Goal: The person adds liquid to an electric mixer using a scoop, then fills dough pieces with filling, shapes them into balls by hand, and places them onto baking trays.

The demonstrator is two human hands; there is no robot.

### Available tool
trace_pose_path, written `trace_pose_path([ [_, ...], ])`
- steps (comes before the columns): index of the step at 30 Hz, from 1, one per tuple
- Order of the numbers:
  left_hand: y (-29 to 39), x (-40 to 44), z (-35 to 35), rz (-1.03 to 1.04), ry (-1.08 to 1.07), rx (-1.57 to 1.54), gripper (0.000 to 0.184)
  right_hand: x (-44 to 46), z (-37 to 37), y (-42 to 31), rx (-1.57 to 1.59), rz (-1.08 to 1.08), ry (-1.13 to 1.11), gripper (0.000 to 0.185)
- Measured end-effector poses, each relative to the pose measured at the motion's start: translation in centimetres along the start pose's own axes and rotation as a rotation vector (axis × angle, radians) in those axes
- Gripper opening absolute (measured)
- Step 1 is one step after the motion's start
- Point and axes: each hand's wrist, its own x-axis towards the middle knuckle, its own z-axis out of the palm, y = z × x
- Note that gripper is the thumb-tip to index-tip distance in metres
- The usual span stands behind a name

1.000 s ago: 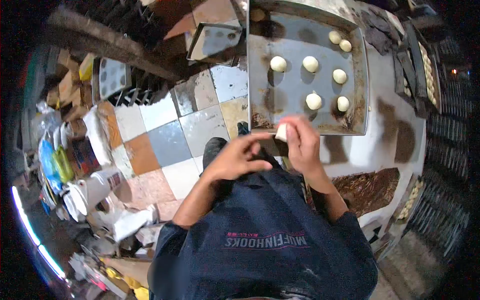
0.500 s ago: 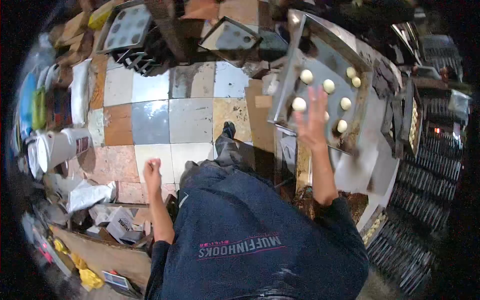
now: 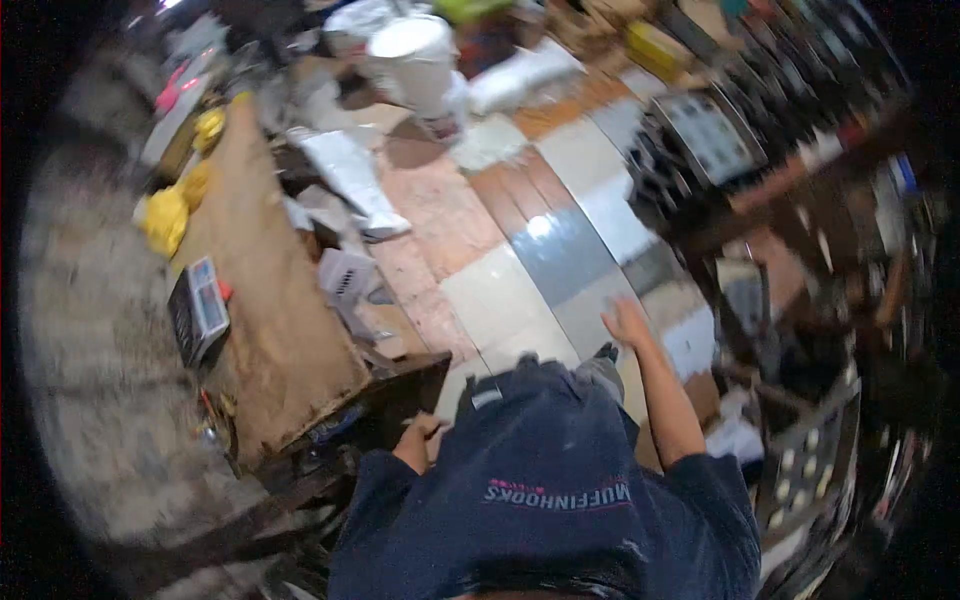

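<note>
My right hand [image 3: 627,323] hangs over the tiled floor [image 3: 570,260], its fingers apart and holding nothing. Beside my dark shirt, near the corner of a wooden table [image 3: 290,340], is my left hand [image 3: 421,432]. Its fingers look curled in, and whether they hold anything is too small and blurred to make out. At the lower right stands the metal tray [image 3: 848,450] with several pale dough balls [image 3: 785,490] on it, away from both hands.
A digital scale [image 3: 205,305] and yellow plastic [image 3: 168,220] lie on the wooden table at left. A white bucket [image 3: 412,65] and a white sack [image 3: 525,75] stand farther off. A tray with round marks [image 3: 708,135] sits on a dark rack at upper right.
The view has swung left toward the wooden table, and the dough tray has shifted to the lower right. My right hand has left the tray; the pale piece earlier between my hands is no longer seen.
</note>
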Motion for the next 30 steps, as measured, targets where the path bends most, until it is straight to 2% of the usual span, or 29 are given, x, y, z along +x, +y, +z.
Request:
trace_pose_path([
  [1,1.9,1.9,-1.6,0.055,0.083,-0.123,0.028,-0.7,2.9,2.7,-0.047,0.157,-0.226,0.038],
  [2,4.4,3.8,-3.7,0.113,0.172,-0.284,0.029,-3.3,7.7,6.3,-0.062,0.140,0.027,0.036],
  [4,8.4,8.9,-6.9,0.274,0.336,-0.702,0.025,-3.6,7.3,6.4,0.070,0.422,-0.168,0.034],
  [7,14.9,11.6,-14.4,0.392,0.460,-0.681,0.028,-0.6,7.9,6.7,0.095,0.601,-0.344,0.032],
  [10,17.0,13.8,-19.8,0.431,0.552,-0.656,0.032,6.0,8.2,5.6,0.054,0.667,-0.480,0.030],
  [12,14.3,19.4,-20.2,0.407,0.540,-0.586,0.038,11.5,8.5,5.5,0.018,0.687,-0.552,0.029],
  [13,12.0,22.3,-19.6,0.299,0.423,-0.467,0.046,14.7,8.4,5.5,-0.009,0.683,-0.578,0.028],
  [14,9.7,24.0,-18.8,0.298,0.331,-0.377,0.058,18.3,8.1,5.4,-0.035,0.677,-0.598,0.027],
  [15,8.7,22.9,-19.8,0.177,0.259,-0.071,0.063,22.2,7.8,5.3,-0.056,0.660,-0.612,0.027],
  [16,7.6,21.5,-20.2,-0.003,0.154,-0.084,0.060,26.4,7.9,5.2,-0.076,0.631,-0.620,0.026],
  [17,8.2,16.1,-22.7,-0.183,0.046,-0.078,0.057,30.6,8.1,5.6,-0.096,0.582,-0.614,0.025],
  [19,2.9,14.9,-23.0,0.452,-0.016,-0.036,0.044,41.2,10.8,8.2,-0.125,0.387,-0.568,0.024],
  [20,2.1,15.1,-24.0,0.401,-0.022,-0.096,0.039,48.1,13.9,10.8,-0.095,0.229,-0.519,0.023],
  [21,1.7,17.4,-24.5,0.089,-0.011,-0.264,0.034,53.5,11.2,1.2,-0.194,0.141,-0.340,0.027],
  [22,1.4,20.1,-24.2,-0.234,0.045,-0.485,0.029,59.5,11.2,-4.0,-0.154,0.147,-0.377,0.029],
  [23,1.6,22.0,-24.9,-0.355,0.130,-0.640,0.025,62.7,8.7,-13.9,-0.035,0.059,-0.224,0.047],
  [24,2.1,23.4,-26.0,-0.401,0.227,-0.747,0.020,67.8,11.8,-16.1,0.150,-0.107,-0.113,0.042],
  [25,2.9,24.3,-27.3,-0.350,0.345,-0.850,0.021,72.3,12.7,-19.1,0.016,-0.289,-0.202,0.038],
  [26,3.7,25.5,-29.1,-0.297,0.467,-0.947,0.021,76.6,14.2,-22.5,0.077,-0.195,-0.362,0.036],
  [27,4.7,26.8,-31.2,-0.240,0.589,-1.043,0.022,76.6,10.8,-31.3,0.159,-0.291,-0.292,0.035],
  [28,5.6,28.1,-33.7,-0.180,0.713,-1.137,0.023,78.8,13.6,-33.5,0.177,-0.271,-0.234,0.034],
  [29,6.6,27.0,-37.6,-0.206,0.454,-1.202,0.026,80.6,15.2,-36.1,0.152,-0.367,-0.226,0.033],
  [30,5.6,30.4,-37.9,-0.097,0.600,-1.472,0.031,82.7,16.8,-38.2,0.247,-0.286,-0.426,0.029],
])
